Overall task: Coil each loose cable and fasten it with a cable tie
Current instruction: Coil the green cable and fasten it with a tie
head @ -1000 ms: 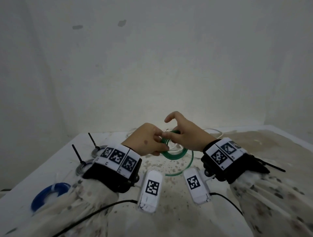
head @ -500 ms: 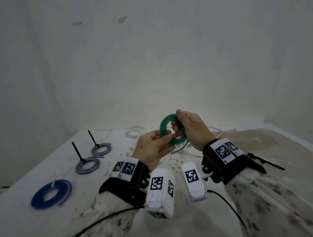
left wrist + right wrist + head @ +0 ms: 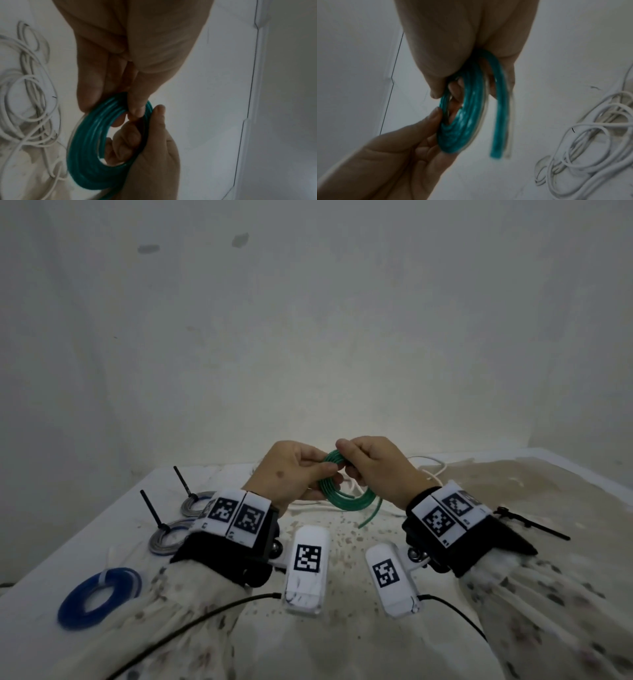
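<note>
A green cable coil [image 3: 346, 496] hangs above the table, held between both hands. My left hand [image 3: 323, 472] pinches its upper left edge between thumb and fingers [image 3: 135, 106]. My right hand [image 3: 347, 465] grips the upper right edge, fingers curled through the ring [image 3: 130, 135]. In the right wrist view the coil [image 3: 464, 128] stands edge-on, its loose green end [image 3: 498, 135] hanging free with a pale translucent strip [image 3: 509, 142] beside it. That end points down over the table [image 3: 371, 515] in the head view.
A tangle of loose white cable [image 3: 428, 470] lies on the table [image 3: 531, 491] behind the hands. Two grey coils with upright black ties [image 3: 195, 503] [image 3: 168, 537] and a blue tied coil [image 3: 99, 597] lie at the left. A black cable tie [image 3: 534, 525] lies at the right.
The hands have lifted the green coil off the table. It stood upright half a second ago and now tilts down between the hands; the left hand has turned knuckles up.
</note>
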